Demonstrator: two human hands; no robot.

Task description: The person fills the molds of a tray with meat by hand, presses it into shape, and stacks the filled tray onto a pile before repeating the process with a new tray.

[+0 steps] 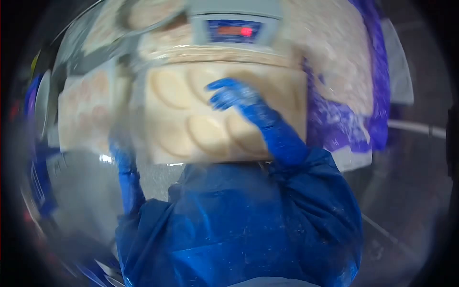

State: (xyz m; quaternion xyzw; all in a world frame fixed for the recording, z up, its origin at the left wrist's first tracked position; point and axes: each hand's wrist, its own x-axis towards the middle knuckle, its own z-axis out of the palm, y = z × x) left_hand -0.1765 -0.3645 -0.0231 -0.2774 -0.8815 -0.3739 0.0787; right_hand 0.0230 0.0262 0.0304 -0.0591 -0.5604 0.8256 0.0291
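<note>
A pale mould board [217, 74] with rows of oval hollows lies flat in front of me. My right hand [234, 98] in a blue glove hovers or rests above its upper middle hollows, fingers stretched to the left and a little curled, with nothing visible in them. Wet pale smears show on that glove. Beyond the board's left edge, my left hand [120, 150], also gloved in blue, is smeared by motion. It is near the lower right corner of a white sheet [67, 119] bearing several pale pink flat portions; its fingers cannot be made out.
A grey scale [234, 9] with a lit red display stands behind the board. At the right a large pale, wet mass [334, 48] lies on purple plastic film [380, 95]. A round pan or ring [129, 21] with pale stuff sits at the back left.
</note>
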